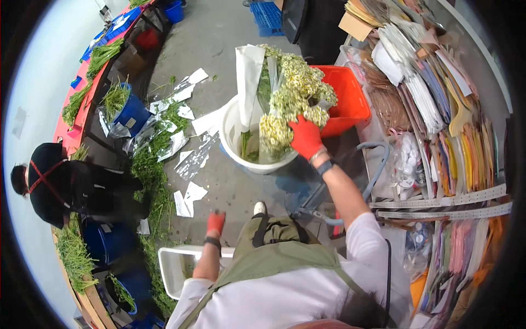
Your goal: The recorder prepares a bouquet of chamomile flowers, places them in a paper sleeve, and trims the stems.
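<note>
Your right hand point(307, 138) touches the little daisy-like flowers point(296, 82) in the white bucket point(232, 123), upper middle; I can't tell if it grips. Your left hand point(216, 222), lower middle, is too blurry to tell. Touch the flowers softly so none get squashed.

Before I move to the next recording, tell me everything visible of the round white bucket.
The white bucket looks like plastic, with a wide round mouth and a thick rim. It appears upright, in front of the person. White-and-yellow flowers fill its right side and spill above the rim; a white sleeve stands up from it, and green stems show inside. The gloved right hand is on the flowers near the right rim. Its base is hard to make out.
</note>
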A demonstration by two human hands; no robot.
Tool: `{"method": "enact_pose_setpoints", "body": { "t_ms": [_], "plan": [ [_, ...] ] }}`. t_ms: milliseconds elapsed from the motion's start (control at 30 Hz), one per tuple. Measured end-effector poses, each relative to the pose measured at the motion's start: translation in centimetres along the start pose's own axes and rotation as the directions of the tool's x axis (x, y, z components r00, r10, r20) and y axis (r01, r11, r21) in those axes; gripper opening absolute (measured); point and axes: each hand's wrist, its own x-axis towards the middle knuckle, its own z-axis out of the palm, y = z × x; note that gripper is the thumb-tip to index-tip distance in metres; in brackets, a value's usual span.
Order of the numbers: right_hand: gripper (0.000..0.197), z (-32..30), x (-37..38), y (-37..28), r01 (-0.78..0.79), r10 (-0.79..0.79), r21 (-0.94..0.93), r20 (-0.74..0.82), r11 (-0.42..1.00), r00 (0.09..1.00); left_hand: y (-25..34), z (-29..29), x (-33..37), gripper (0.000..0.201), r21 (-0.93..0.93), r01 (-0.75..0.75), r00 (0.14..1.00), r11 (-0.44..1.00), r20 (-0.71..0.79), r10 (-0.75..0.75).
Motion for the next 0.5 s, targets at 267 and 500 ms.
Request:
{"method": "enact_pose_setpoints", "body": {
  "t_ms": [267,500],
  "plan": [
    [0.051,-0.2,4.5,-1.9,-0.083,0.083,-0.047,0.004,0.995,0.997,53.0,-16.7,14.0,0.057,-0.069,-0.781,0.602,0.621,-0.350,0.718],
    [0.093,2.2,9.4,-1.7,-0.190,0.192,-0.030,0.104,0.981,0.976,70.8,-16.2,27.8,0.095,0.243,-0.817,0.424,0.523,-0.362,0.830]
  ]
}}
